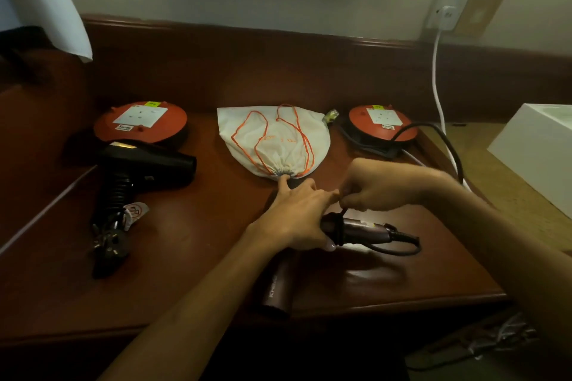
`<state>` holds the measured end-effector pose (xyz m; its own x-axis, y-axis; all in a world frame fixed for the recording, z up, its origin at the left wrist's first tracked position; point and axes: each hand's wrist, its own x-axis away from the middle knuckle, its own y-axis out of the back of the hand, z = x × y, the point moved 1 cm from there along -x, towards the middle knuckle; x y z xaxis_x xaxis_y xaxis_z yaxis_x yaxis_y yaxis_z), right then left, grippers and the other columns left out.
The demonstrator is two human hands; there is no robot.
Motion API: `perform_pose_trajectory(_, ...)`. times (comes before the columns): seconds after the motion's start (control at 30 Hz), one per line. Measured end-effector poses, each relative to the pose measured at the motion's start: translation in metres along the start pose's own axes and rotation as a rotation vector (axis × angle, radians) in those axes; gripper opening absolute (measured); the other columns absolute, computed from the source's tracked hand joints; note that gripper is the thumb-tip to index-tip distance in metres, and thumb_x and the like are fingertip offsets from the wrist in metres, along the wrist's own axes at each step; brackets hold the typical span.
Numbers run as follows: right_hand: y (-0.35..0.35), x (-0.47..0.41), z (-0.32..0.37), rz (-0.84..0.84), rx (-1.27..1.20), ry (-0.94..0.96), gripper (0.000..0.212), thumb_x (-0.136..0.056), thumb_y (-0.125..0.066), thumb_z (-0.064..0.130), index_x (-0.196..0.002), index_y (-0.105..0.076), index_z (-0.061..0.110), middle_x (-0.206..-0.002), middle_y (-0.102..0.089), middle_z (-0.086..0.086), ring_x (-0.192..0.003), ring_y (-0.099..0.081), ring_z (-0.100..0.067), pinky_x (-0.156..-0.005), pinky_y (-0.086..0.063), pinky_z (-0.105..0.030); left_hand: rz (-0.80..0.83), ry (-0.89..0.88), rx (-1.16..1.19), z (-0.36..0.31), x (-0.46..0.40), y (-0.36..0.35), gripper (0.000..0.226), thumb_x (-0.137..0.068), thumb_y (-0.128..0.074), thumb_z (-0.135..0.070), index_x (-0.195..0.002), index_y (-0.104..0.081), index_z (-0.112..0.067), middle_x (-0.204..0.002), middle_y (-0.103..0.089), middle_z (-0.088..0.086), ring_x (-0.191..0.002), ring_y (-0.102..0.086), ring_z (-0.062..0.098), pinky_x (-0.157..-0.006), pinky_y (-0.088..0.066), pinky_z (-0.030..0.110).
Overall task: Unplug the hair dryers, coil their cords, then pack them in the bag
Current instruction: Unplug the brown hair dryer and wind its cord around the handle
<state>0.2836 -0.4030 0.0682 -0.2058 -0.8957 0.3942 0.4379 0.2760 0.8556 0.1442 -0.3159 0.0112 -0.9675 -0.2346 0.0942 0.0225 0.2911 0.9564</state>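
Note:
A maroon hair dryer (365, 230) lies on the wooden desk (185, 257) in front of me, its barrel (277, 291) pointing toward me. My left hand (297, 216) grips it where the handle meets the body. My right hand (377, 185) pinches its black cord (399, 249), which is wound a few turns around the handle. A black hair dryer (145, 164) lies at the left with its cord coiled around the handle and its plug (108, 244) loose. The white drawstring bag (275, 142) with orange cords lies flat behind my hands, its mouth drawn closed.
Two red extension reels with sockets sit at the back, one on the left (140, 122) and one on the right (383, 122). A black cable (439, 136) runs past the right reel. A white cable leads up to a wall socket (445, 11). A white box (538, 151) stands at right.

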Motion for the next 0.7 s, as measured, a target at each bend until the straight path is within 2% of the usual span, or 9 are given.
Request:
perform_pose_trajectory(0.1,0.008,0.018,0.014,-0.023,-0.266,-0.002,0.014,-0.098,-0.061,0.008,-0.093,-0.073,0.007,-0.070,-0.070,-0.006,-0.052,-0.055,-0.013,-0.050,-0.046,-0.024,-0.053,0.040,0.041,0.002,-0.002,-0.004,0.056,-0.080,-0.076,-0.055,-0.129,-0.054,-0.040,-0.123,-0.060,-0.004,-0.134,-0.038,0.022,-0.118,-0.009,0.067)
perform_pose_trajectory(0.23,-0.006,0.037,0.029,-0.125,-0.394,0.014,0.007,-0.101,-0.057,0.008,-0.106,-0.058,0.011,-0.073,-0.075,-0.010,-0.048,-0.060,-0.014,-0.045,-0.048,-0.026,-0.120,0.066,0.199,0.012,0.001,-0.001,0.039,-0.082,-0.076,-0.053,-0.117,-0.065,-0.043,-0.113,-0.059,-0.012,-0.135,-0.036,0.019,-0.119,-0.008,0.063)
perform_pose_trajectory(0.37,-0.026,0.057,0.022,-0.239,-0.420,0.003,0.007,-0.101,-0.057,0.012,-0.104,-0.060,0.018,-0.076,-0.076,-0.008,-0.048,-0.058,-0.019,-0.047,-0.049,-0.031,-0.193,0.073,0.295,0.020,0.009,-0.001,0.061,-0.082,-0.077,-0.050,-0.138,-0.053,-0.052,-0.109,-0.050,-0.016,-0.133,-0.035,0.016,-0.119,-0.013,0.055)
perform_pose_trajectory(0.5,-0.063,0.070,0.012,-0.362,-0.432,0.064,0.025,-0.100,-0.060,0.012,-0.114,-0.071,0.029,-0.088,-0.077,0.001,-0.047,-0.059,-0.013,-0.049,-0.053,-0.030,-0.217,0.080,0.288,0.018,0.011,-0.002,0.060,-0.085,-0.076,-0.047,-0.140,-0.052,-0.049,-0.111,-0.048,-0.012,-0.133,-0.036,0.017,-0.119,-0.015,0.058)
perform_pose_trajectory(0.6,-0.088,0.074,0.002,-0.520,-0.611,0.097,0.034,-0.102,-0.056,0.010,-0.127,-0.059,0.032,-0.092,-0.077,-0.002,-0.045,-0.060,-0.021,-0.050,-0.054,-0.036,-0.268,0.084,0.348,0.026,0.011,-0.003,0.058,-0.083,-0.079,-0.047,-0.135,-0.054,-0.051,-0.108,-0.055,-0.014,-0.122,-0.041,0.015,-0.115,-0.025,0.057)
perform_pose_trajectory(0.7,-0.112,0.073,-0.003,-0.577,-0.626,0.127,0.024,-0.103,-0.054,0.010,-0.115,-0.068,0.023,-0.080,-0.073,-0.011,-0.041,-0.049,-0.007,-0.043,-0.040,-0.021,-0.317,0.073,0.435,0.031,0.014,-0.002,0.055,-0.080,-0.083,-0.042,-0.129,-0.060,-0.050,-0.089,-0.053,-0.028,-0.109,-0.043,0.011,-0.109,-0.035,0.057)
